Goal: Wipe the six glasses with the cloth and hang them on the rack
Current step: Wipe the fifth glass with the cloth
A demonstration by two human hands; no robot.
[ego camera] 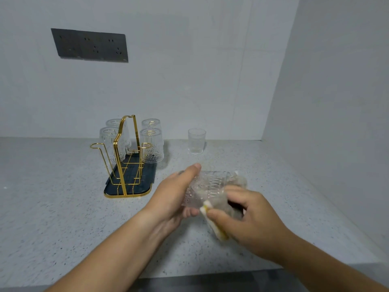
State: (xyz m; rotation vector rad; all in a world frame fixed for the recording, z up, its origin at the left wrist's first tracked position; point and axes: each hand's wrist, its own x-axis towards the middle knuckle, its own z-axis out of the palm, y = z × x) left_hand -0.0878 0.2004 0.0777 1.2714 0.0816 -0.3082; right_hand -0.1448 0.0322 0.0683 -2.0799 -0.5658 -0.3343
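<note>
Currently my left hand (174,192) is curled round a glass (208,186), tipping it sideways above the front middle of the tabletop (63,207) so its mouth faces my right hand (252,216), which pinches the cloth (216,228) against the rim to wipe it. Toward the back left, four glasses (151,144) hang upside down on the rack (126,157), presumably to drain, while the last glass (196,141) waits upright near the back edge.

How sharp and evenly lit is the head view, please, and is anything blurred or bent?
Head view: soft, even light, faint shadows; the left hand, right hand, glass and cloth are motion-blurred; the rack is fairly sharp; wide-angle distortion tilts the socket panel.
</note>
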